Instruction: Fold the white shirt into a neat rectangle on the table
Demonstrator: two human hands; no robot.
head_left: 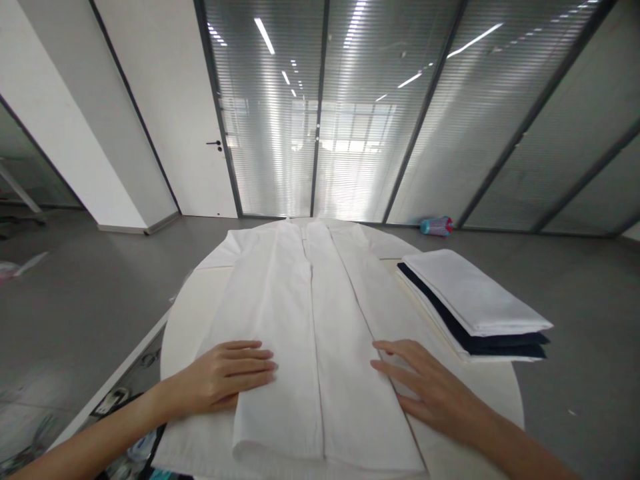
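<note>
A white short-sleeved garment, like a shirt or coat (345,293), lies spread on a round cream table (177,327). Its sleeves reach out at the far end, and the near hem lies along the table's front. Long edges or seams run down its front panels. On the left panel rests my left hand (233,373), palm down with fingers stretched out. My right hand (415,380) touches the fabric's right-hand edge line, its fingers spread. Neither hand grips the cloth visibly.
A stack of folded white and navy cloths (475,300) sits at the table's right edge. On the floor by the glass wall lies a blue and red roll-shaped thing (436,227). Cables and a power strip (113,402) are low at the left.
</note>
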